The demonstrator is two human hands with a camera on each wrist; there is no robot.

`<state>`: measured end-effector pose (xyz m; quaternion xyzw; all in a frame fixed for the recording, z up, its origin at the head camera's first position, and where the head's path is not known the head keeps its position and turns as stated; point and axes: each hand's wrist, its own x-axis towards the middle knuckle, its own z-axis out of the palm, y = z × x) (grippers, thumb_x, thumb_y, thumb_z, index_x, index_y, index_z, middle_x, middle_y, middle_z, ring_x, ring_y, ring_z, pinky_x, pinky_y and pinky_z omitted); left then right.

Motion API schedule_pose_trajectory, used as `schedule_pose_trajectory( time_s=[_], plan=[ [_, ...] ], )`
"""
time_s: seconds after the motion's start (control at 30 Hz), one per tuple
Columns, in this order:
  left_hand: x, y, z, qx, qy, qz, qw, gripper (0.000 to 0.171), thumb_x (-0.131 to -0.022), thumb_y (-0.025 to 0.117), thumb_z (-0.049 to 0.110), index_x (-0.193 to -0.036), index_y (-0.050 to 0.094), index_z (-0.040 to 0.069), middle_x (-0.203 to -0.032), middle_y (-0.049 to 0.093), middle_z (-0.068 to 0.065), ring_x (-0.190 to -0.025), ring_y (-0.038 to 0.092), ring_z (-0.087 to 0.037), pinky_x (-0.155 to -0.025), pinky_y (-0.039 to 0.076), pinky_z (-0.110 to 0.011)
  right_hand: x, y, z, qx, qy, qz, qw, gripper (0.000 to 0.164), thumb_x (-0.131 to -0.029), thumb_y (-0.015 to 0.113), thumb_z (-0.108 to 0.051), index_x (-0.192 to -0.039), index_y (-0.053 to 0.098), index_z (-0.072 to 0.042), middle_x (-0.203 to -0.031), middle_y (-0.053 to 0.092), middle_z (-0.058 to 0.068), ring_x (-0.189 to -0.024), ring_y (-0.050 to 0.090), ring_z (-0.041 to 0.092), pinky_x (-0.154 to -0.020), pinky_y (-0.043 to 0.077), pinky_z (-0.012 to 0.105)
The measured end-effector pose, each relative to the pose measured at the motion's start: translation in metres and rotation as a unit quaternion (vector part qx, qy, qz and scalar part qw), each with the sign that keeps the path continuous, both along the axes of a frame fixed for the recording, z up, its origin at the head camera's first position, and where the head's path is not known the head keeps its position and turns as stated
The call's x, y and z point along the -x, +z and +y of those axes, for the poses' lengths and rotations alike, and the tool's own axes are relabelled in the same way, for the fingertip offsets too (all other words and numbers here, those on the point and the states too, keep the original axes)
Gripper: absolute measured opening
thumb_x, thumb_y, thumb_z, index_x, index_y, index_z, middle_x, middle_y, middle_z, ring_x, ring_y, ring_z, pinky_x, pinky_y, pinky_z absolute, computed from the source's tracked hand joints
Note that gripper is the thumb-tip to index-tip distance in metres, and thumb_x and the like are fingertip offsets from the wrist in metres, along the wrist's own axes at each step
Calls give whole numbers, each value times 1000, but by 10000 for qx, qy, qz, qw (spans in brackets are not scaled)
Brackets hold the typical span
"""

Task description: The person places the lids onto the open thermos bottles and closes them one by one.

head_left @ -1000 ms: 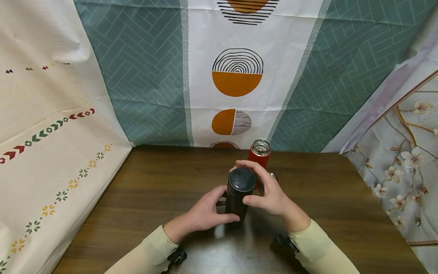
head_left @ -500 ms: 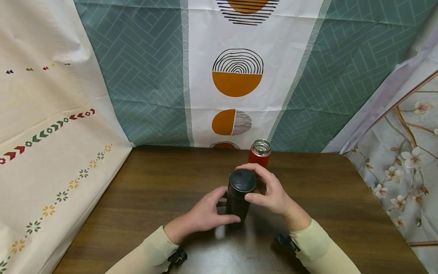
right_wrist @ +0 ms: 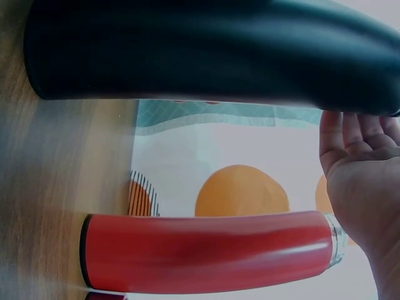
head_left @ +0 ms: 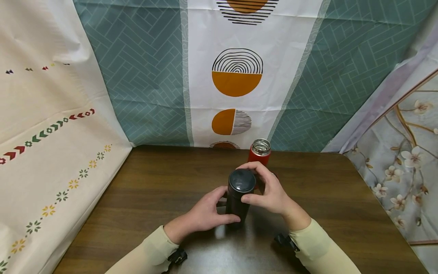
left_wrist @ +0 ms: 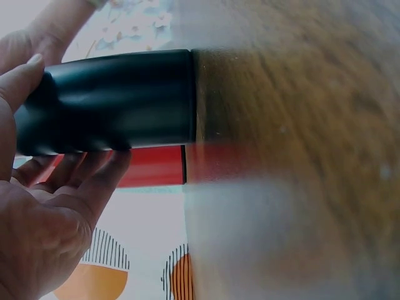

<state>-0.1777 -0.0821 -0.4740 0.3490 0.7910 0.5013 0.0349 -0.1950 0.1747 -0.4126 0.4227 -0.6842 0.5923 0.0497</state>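
Observation:
A black thermos flask [head_left: 237,205] stands upright on the table, its dark lid [head_left: 242,180] on top. My left hand [head_left: 208,213] grips the body low down, thumb in front and fingers round the far side. Higher up, my right hand [head_left: 268,190] holds the flask around the lid, with the thumb at the near side and the fingertips reaching behind. In the left wrist view, the left fingers press along the side of the black thermos flask [left_wrist: 125,100]. Behind the right hand is a red thermos flask [head_left: 259,156] with its steel mouth uncovered.
The wooden table [head_left: 164,175] ends at a patterned curtain [head_left: 150,76] at the back. Next to the base of the red flask in the right wrist view, a small dark red item [right_wrist: 106,296] shows at the frame edge. A white embroidered cloth [head_left: 51,152] hangs on the left.
My right hand has shifted slightly round the top of the black flask, its thumb going right and then back left. The left hand keeps its grip in place.

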Motion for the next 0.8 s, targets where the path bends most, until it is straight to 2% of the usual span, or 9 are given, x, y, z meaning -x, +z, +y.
schedule_pose_trajectory(
  time_s=[0.13,0.33,0.43,0.57,0.67,0.8],
  plan=[
    [0,0,0,-22,-11,13,10000,74,-91,96,30,-154,57,21,-143,67,4,-132,65,-17,-110,58,-47,0,0,-1,37,-24,-36,10000,66,-93,93,-29,-143,56,-6,-129,71,14,-111,71,28,-90,64,38],
    [0,0,0,-19,-22,-46,10000,71,-92,96,30,-152,58,22,-142,67,5,-132,65,-16,-109,59,-45,0,-2,-5,248,118,-178,9995,74,-92,94,-33,-140,51,3,-130,65,28,-113,67,43,-96,62,39],
    [-1,0,0,-33,-40,-107,9999,71,-92,95,30,-152,58,22,-142,67,5,-132,65,-17,-109,59,-45,-1,-3,-6,305,162,-208,9992,78,-92,95,-36,-139,49,5,-131,64,31,-113,65,47,-99,60,40],
    [-1,0,0,9,-5,-115,9999,72,-92,95,31,-152,58,22,-142,67,5,-132,65,-17,-109,59,-46,0,-3,-5,241,299,-222,9990,83,-94,92,-40,-150,48,2,-136,63,29,-119,65,46,-105,57,39],
    [0,0,0,48,29,-141,9999,72,-92,96,32,-152,58,22,-142,67,6,-131,65,-16,-109,59,-48,2,-3,-3,154,589,-225,9979,85,-99,86,-42,-160,44,0,-143,61,28,-125,62,49,-114,52,43],
    [-1,0,-1,63,26,-208,9998,73,-92,95,33,-153,58,22,-142,67,6,-131,65,-17,-109,58,-48,5,-1,-1,88,940,-181,9954,79,-105,78,-36,-164,43,2,-148,59,28,-131,60,48,-119,48,48]
  ],
)
